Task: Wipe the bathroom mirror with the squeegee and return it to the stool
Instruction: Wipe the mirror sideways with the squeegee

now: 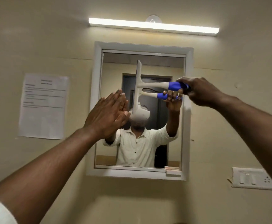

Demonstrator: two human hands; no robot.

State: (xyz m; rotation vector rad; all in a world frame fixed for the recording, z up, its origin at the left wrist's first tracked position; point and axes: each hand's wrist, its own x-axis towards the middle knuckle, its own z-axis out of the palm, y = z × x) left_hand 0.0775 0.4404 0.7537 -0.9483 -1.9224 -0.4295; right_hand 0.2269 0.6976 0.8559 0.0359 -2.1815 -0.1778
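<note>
A white-framed bathroom mirror (187, 110) hangs on the beige wall ahead. My right hand (200, 91) grips the blue end of a white squeegee (150, 85). Its handle lies level and its blade stands upright against the glass, left of the mirror's middle. My left hand (106, 115) is flat with fingers together, palm against the mirror's left part, holding nothing. The glass reflects a person in a white shirt and both hands. The stool is not in view.
A tube light (153, 26) glows above the mirror. A printed paper notice (43, 107) is taped to the wall on the left. A switch and socket plate (253, 178) sits at the lower right. Small flat items (172, 169) rest on the mirror's bottom right ledge.
</note>
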